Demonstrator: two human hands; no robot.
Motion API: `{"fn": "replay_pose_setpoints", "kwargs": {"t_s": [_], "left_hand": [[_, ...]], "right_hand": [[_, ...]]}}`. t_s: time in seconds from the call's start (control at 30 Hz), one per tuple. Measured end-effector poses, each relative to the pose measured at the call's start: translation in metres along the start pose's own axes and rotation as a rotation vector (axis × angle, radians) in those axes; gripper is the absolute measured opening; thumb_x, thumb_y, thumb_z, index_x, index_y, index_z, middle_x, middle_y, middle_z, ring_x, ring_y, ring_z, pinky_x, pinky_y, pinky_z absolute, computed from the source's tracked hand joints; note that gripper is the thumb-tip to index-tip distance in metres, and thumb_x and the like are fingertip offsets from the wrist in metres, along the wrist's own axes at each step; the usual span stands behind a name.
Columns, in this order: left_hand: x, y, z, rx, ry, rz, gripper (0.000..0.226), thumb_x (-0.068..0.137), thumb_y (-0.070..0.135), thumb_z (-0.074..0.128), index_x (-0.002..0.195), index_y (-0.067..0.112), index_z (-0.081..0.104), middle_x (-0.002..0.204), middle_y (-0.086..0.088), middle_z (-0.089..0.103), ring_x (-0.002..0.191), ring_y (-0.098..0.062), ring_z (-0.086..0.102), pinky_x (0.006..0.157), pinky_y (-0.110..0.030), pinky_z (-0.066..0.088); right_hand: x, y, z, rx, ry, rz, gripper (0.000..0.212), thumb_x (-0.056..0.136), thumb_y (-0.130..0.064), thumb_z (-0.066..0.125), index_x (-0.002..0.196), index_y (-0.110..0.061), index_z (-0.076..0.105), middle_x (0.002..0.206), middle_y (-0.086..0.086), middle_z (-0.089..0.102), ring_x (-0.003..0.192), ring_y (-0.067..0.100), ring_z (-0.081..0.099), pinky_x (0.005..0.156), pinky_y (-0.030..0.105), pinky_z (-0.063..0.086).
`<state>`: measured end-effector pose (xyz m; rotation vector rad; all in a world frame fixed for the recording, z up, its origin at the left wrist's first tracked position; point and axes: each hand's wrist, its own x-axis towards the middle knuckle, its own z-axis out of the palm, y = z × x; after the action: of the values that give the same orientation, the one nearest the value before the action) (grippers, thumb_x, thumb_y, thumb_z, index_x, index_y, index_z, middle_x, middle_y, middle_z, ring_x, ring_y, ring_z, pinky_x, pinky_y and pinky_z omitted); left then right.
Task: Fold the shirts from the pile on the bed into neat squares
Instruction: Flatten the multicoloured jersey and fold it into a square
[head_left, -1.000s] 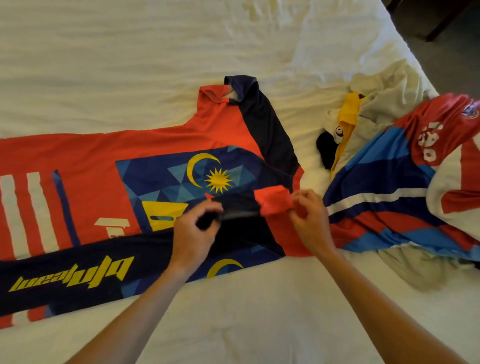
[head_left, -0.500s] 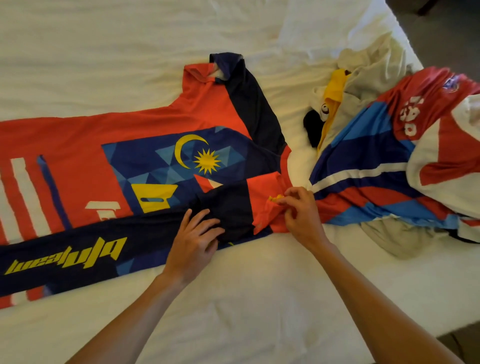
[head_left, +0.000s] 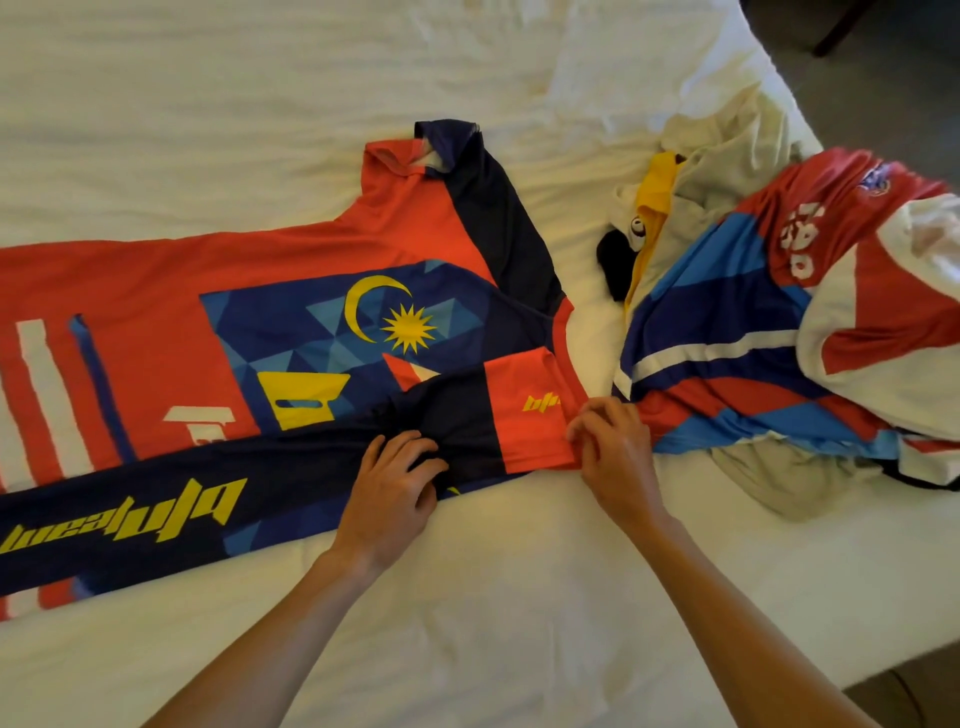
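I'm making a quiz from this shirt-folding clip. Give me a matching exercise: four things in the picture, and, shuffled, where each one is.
Things:
1. left hand
2. right hand
3. pile of shirts
4. far sleeve

Places:
A. heaped to the right of the spread jersey
B. at the red sleeve cuff
C. lying toward the far side of the bed
D. on the navy fabric

Pairs: 1-D, 2-B, 3-A, 4-C

Big bed (head_left: 260, 78) under a wrinkled white sheet, filling nearly everything. Warm, yellowish light all over. Strip of grey floor (head_left: 893, 57) top right, with maybe a dark furniture leg (head_left: 839, 28), too cropped to tell.
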<state>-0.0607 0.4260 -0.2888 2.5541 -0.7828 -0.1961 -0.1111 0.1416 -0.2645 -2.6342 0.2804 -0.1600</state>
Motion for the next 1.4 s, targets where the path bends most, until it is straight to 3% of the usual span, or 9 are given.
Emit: {"fn": "replay_pose_setpoints", "kwargs": {"t_s": [0.1,0.2,0.37,0.5,0.6,0.83,1.1,1.27,1.4], "left_hand": [[0.003,0.011,-0.009,-0.026,0.105,0.006,0.021,0.077,0.027,0.069,0.097,0.020,0.075,0.116,0.003,0.065,0.122,-0.023,0.055,0.110,-0.054,0.035],[0.017,0.026,-0.014,-0.079,0.198,-0.044,0.037,0.090,0.027,0.051,0.119,0.014,0.069,0.136,-0.006,0.057,0.133,-0.028,0.048,0.113,-0.054,0.032],[0.032,0.016,0.006,0.114,-0.027,-0.223,0.056,0.103,0.042,0.025,0.156,0.023,0.028,0.165,-0.004,0.017,0.153,-0.025,0.007,0.120,-0.060,0.014],[0.013,-0.018,0.012,0.285,-0.079,-0.243,0.061,0.102,0.052,0.021,0.158,0.030,0.013,0.167,-0.003,0.000,0.154,-0.026,-0.002,0.119,-0.062,0.005],[-0.004,-0.035,0.000,0.289,-0.034,-0.281,0.062,0.102,0.051,0.022,0.159,0.027,0.013,0.167,-0.003,0.000,0.154,-0.026,-0.001,0.120,-0.061,0.006],[-0.047,-0.079,-0.027,0.255,-0.066,-0.227,0.060,0.105,0.047,0.020,0.159,0.022,0.019,0.167,-0.001,0.008,0.154,-0.020,0.005,0.119,-0.059,0.010],[-0.165,-0.254,-0.137,0.392,0.021,-0.746,0.066,0.103,0.052,0.006,0.159,0.019,0.014,0.166,-0.006,0.010,0.153,-0.029,0.005,0.118,-0.065,0.003],[-0.120,-0.179,-0.101,0.245,-0.009,-0.309,0.057,0.106,0.042,0.014,0.159,0.023,0.009,0.167,0.002,-0.001,0.154,-0.019,-0.003,0.121,-0.055,0.004],[-0.143,-0.213,-0.102,0.298,-0.116,-0.233,0.056,0.107,0.046,0.012,0.159,0.028,0.008,0.167,0.006,-0.001,0.154,-0.015,-0.002,0.121,-0.054,0.009]], "right_hand": [[-0.007,-0.026,0.004,0.008,0.120,-0.076,0.025,0.077,0.011,0.062,0.086,-0.012,0.065,0.105,0.003,0.062,0.096,0.024,0.057,0.075,0.046,0.046],[0.002,-0.057,0.019,0.145,0.126,-0.188,0.030,0.083,0.009,0.050,0.100,-0.008,0.069,0.113,0.006,0.066,0.110,0.023,0.060,0.095,0.041,0.049],[0.028,-0.070,0.062,0.161,-0.201,-0.249,0.047,0.094,-0.001,0.041,0.140,-0.006,0.053,0.154,0.009,0.042,0.146,0.023,0.032,0.122,0.035,0.021],[0.022,-0.040,0.079,-0.242,-0.286,-0.215,0.061,0.100,-0.041,0.026,0.157,-0.017,0.025,0.165,0.000,0.014,0.153,0.016,0.009,0.120,0.050,0.014],[0.017,-0.056,0.079,-0.270,-0.211,-0.108,0.064,0.096,-0.039,0.030,0.156,-0.016,0.025,0.166,0.001,0.013,0.153,0.020,0.007,0.119,0.058,0.009],[-0.010,-0.127,0.124,-0.229,-0.237,-0.276,0.059,0.099,-0.035,0.031,0.155,-0.015,0.029,0.165,-0.001,0.016,0.153,0.019,0.012,0.121,0.054,0.008],[-0.018,-0.173,0.136,-0.284,-0.158,-0.298,0.064,0.094,-0.031,0.034,0.154,-0.008,0.031,0.164,0.006,0.021,0.152,0.028,0.014,0.117,0.066,0.004],[-0.034,-0.265,0.186,-0.169,-0.287,-0.429,0.059,0.099,-0.031,0.032,0.155,-0.013,0.029,0.166,0.000,0.014,0.153,0.021,0.010,0.119,0.059,0.010],[-0.034,-0.255,0.200,-0.317,-0.271,-0.318,0.062,0.100,-0.039,0.028,0.156,-0.012,0.027,0.166,0.005,0.013,0.153,0.023,0.011,0.120,0.057,0.011]]}}
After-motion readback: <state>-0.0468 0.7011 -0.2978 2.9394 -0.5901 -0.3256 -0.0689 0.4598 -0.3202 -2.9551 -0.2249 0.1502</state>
